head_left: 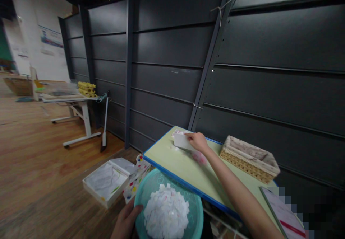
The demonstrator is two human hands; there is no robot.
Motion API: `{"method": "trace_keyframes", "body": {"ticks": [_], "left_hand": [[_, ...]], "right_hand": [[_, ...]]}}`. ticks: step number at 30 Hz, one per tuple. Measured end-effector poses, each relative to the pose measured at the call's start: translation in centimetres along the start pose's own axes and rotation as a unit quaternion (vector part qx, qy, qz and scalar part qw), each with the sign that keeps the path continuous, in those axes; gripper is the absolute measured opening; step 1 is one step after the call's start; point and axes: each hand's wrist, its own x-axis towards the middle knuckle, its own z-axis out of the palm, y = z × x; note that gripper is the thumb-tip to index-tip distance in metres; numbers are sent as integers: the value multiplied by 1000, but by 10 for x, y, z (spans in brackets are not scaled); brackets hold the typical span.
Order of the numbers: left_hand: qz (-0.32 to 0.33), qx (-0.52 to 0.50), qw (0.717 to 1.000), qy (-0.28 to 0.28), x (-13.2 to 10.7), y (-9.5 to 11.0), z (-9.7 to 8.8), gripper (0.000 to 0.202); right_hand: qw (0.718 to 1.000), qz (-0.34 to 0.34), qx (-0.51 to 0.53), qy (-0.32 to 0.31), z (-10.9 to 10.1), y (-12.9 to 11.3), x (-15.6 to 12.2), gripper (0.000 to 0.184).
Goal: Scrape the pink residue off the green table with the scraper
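My left hand (127, 218) grips the left rim of a round teal plastic basket (196, 206), its thumb over the edge. A heap of small white paper pieces (167, 212) fills the basket, a few with coloured marks. Over the far left part of the table, my right hand (198, 142) is closed on a white card (183, 142), held by its upper right edge. Just behind the card lies a small patch of white scraps with pink marks (178, 132). A blurred pink patch (199, 157) shows on the tabletop beneath my right wrist.
The pale yellow table (161, 156) has a blue edge. A woven basket with a cloth lining (248, 160) and a framed sheet (283, 212) are at its right. An open white box (106, 181) and a dotted bag (134, 183) lie low left. Dark panels (167, 45) stand behind.
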Motion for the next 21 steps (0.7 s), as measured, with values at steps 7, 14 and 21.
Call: {"method": "trace_keyframes", "body": {"ticks": [7,14,21], "left_hand": [[-20,24,999,6,-3,4,4,67],[-10,29,1000,7,-15,17,12,67],[-11,37,999,-12,-20,21,17,68]], "right_hand": [[1000,-22,-6,-12,0,-6,-6,43],[999,14,-28,-10,-3,0,-26,45],[999,49,1,23,6,7,-47,45]]}}
